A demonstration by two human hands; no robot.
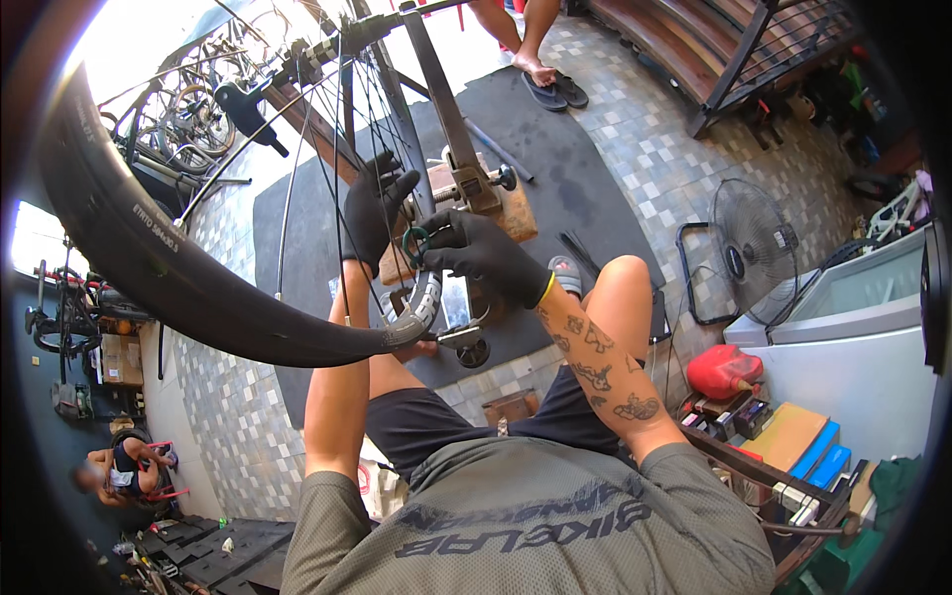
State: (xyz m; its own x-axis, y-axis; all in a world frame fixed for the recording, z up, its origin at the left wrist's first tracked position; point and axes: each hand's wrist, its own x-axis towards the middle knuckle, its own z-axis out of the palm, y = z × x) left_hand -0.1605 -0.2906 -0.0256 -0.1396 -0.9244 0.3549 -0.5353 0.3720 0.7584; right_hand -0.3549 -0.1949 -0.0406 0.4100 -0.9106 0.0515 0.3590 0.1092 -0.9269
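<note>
A bicycle wheel with a black tyre [213, 273] stands upright in a metal truing stand [443, 109], its bare rim section [426, 300] facing me. My right hand [488, 256], in a black glove, pinches a small green round spoke wrench [413, 241] beside the spokes, close to the rim. On the other side, my left hand [373, 213], gloved too, is among the spokes with its fingers loosely apart; I see nothing held in it. Below the right hand, the stand's lower part has a round black knob [473, 353].
A dark mat [555, 198] covers the tiled floor. At right are a fan [756, 248], a white chest freezer [843, 367] and a red fuel can [724, 372]. One person's feet [535, 69] show beyond the mat; another person [134, 466] sits at lower left. Bicycles [193, 119] stand far left.
</note>
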